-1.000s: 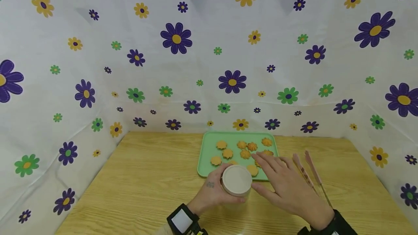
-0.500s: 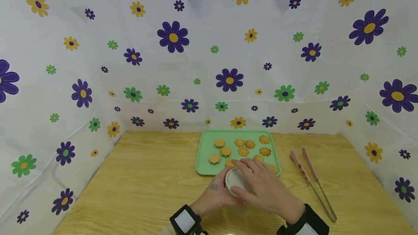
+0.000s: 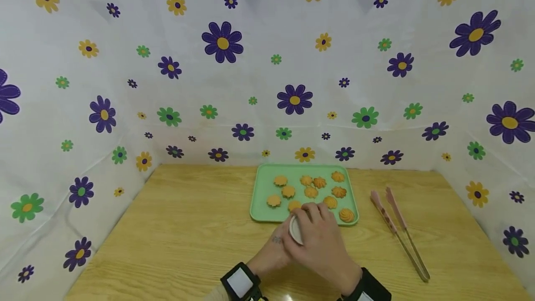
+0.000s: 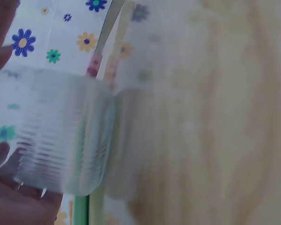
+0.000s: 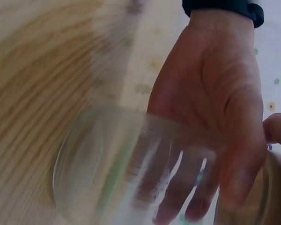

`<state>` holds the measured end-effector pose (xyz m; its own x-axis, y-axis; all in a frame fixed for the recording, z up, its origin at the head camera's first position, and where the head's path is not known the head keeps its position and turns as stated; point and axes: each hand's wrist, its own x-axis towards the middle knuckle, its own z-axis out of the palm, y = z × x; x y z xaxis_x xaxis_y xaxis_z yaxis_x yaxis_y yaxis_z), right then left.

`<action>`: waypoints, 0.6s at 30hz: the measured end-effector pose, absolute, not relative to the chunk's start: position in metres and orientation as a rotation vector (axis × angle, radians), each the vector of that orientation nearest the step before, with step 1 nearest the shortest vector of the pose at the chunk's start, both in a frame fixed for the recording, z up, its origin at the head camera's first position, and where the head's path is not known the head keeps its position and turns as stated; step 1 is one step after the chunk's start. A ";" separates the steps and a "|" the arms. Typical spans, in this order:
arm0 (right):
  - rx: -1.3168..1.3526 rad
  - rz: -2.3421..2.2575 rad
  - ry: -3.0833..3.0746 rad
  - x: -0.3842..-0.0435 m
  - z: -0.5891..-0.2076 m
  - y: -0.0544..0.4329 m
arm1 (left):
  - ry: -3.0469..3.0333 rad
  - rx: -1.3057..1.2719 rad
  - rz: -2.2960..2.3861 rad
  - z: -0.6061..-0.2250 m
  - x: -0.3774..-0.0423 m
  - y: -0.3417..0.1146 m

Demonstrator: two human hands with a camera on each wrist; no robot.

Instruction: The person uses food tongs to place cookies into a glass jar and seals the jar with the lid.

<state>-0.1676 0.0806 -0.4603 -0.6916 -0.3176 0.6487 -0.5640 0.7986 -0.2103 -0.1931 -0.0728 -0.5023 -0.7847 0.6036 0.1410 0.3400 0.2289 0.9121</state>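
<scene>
1. Probably at the step of tightening or loosening the round white lid point(image 3: 295, 231) on the clear, ribbed, cylindrical jar point(image 4: 61, 131); likely calling next for a steady hold against a turn.
2. Gripping the jar, lower centre of the head view, in the left hand point(image 3: 271, 249).
3. Clasping the lid under curled fingers point(image 3: 311, 212) of the right hand point(image 3: 322, 245).

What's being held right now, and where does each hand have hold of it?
A clear jar: the left hand grips it round its side wall, while the right hand holds its white lid from above.
</scene>
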 end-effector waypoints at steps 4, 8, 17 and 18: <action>0.568 0.463 -2.387 -0.166 -0.461 0.071 | 2.155 0.860 1.679 -0.504 -0.192 -0.076; 0.555 0.456 -2.372 -0.168 -0.462 0.068 | 2.113 0.817 1.698 -0.504 -0.193 -0.078; 0.617 0.478 -2.323 -0.171 -0.466 0.076 | 2.064 0.829 1.722 -0.504 -0.197 -0.071; 0.623 0.480 -2.322 -0.171 -0.466 0.077 | 2.058 0.823 1.728 -0.504 -0.197 -0.071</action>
<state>-0.1710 0.0769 -0.4662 -0.6571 -0.3017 0.6908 -0.5509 0.8177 -0.1669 -0.1974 -0.0706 -0.5036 -0.7786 0.6174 0.1123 0.2175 0.0976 0.9712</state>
